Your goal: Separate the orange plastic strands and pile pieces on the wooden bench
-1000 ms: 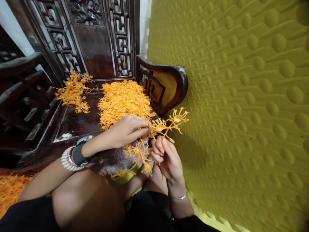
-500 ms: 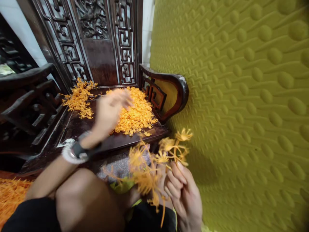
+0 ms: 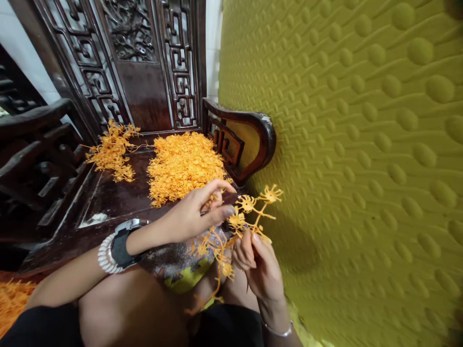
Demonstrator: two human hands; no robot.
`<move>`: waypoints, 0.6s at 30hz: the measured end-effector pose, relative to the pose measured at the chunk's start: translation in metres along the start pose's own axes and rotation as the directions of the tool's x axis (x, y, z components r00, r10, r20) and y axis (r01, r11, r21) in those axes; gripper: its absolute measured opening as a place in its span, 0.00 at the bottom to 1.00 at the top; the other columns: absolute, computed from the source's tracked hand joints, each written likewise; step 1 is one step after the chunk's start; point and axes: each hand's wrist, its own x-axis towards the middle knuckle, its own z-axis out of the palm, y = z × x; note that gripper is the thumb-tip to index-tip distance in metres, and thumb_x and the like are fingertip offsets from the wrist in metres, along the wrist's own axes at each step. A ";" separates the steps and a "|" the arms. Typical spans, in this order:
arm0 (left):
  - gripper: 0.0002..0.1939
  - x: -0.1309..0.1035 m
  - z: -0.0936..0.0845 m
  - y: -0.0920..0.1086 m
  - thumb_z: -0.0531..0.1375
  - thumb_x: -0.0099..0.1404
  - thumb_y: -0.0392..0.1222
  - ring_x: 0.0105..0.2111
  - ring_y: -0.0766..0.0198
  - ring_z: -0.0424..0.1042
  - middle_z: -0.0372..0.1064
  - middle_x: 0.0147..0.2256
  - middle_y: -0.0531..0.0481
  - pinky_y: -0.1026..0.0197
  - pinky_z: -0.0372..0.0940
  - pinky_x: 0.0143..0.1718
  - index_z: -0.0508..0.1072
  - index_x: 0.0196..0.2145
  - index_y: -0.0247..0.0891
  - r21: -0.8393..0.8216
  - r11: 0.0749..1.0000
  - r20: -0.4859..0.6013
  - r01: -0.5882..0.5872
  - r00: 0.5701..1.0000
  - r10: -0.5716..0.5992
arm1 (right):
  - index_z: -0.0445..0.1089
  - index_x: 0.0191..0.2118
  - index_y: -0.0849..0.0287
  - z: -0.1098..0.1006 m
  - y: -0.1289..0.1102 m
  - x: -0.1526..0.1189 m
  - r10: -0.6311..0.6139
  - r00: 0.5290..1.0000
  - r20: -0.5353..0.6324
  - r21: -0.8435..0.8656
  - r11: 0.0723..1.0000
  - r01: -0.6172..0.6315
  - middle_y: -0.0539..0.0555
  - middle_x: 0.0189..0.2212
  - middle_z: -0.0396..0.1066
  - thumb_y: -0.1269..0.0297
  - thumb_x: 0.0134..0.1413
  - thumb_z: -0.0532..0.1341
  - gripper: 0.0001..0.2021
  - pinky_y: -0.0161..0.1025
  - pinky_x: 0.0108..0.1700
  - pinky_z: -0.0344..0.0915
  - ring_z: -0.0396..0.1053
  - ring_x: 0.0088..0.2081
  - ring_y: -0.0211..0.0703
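My right hand [image 3: 258, 262] pinches the stem of a branching orange sprig that looks like plastic [image 3: 258, 219], with spiky flower heads at its branch ends. Thin stems of it hang below over my lap. My left hand [image 3: 202, 209], wearing a dark watch and a white coil band, is at the sprig's left side. Its thumb and index finger are spread near a flower head [image 3: 237, 220], while the other fingers curl in. Small orange flower pieces [image 3: 209, 204] show inside that curl. Whether the thumb touches the sprig I cannot tell.
A heap of loose orange flower heads [image 3: 184, 166] lies on the dark carved wooden chair seat [image 3: 108, 195]. Uncut-looking sprigs [image 3: 114, 152] lie at its back left. More orange pieces [image 3: 14, 303] are at lower left. A curved armrest [image 3: 265, 135] and a yellow-green embossed wall [image 3: 343, 168] border the right.
My left hand has come from over the heap toward me and right, to the sprig. My right hand has shifted slightly left, keeping its pinch on the sprig.
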 end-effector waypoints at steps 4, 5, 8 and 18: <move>0.43 0.000 0.016 0.000 0.48 0.58 0.74 0.31 0.61 0.65 0.67 0.35 0.47 0.60 0.63 0.31 0.57 0.60 0.38 -0.110 0.990 0.002 -0.086 0.996 0.087 | 0.58 0.19 0.59 0.003 0.009 0.001 0.049 0.998 0.034 -0.064 0.997 -0.046 0.43 0.14 0.46 0.53 0.60 0.58 0.22 0.34 0.22 0.42 0.43 0.17 0.31; 0.46 0.000 0.022 0.001 0.47 0.56 0.76 0.29 0.61 0.65 0.66 0.33 0.48 0.60 0.63 0.30 0.56 0.60 0.37 -0.156 0.981 -0.050 -0.115 0.993 0.109 | 0.58 0.19 0.59 0.004 0.013 0.002 0.053 0.998 0.026 -0.082 0.995 -0.051 0.43 0.14 0.46 0.52 0.59 0.58 0.22 0.34 0.22 0.42 0.44 0.17 0.31; 0.34 0.005 0.034 0.008 0.48 0.61 0.72 0.24 0.65 0.62 0.65 0.27 0.52 0.62 0.60 0.27 0.67 0.46 0.38 -0.146 0.979 -0.192 -0.139 0.975 0.110 | 0.58 0.19 0.59 0.007 0.021 0.003 0.009 0.999 -0.040 -0.162 0.987 -0.015 0.43 0.14 0.47 0.49 0.59 0.57 0.23 0.35 0.22 0.43 0.44 0.18 0.31; 0.26 0.047 0.014 -0.026 0.52 0.68 0.42 0.16 0.71 0.42 0.38 0.16 0.58 0.62 0.42 0.20 0.48 0.15 0.37 0.391 0.905 -0.446 -0.166 0.826 0.344 | 0.57 0.24 0.59 0.019 0.009 0.011 0.090 0.994 -0.067 -0.149 0.984 -0.099 0.41 0.15 0.46 0.53 0.60 0.58 0.19 0.31 0.19 0.37 0.39 0.17 0.28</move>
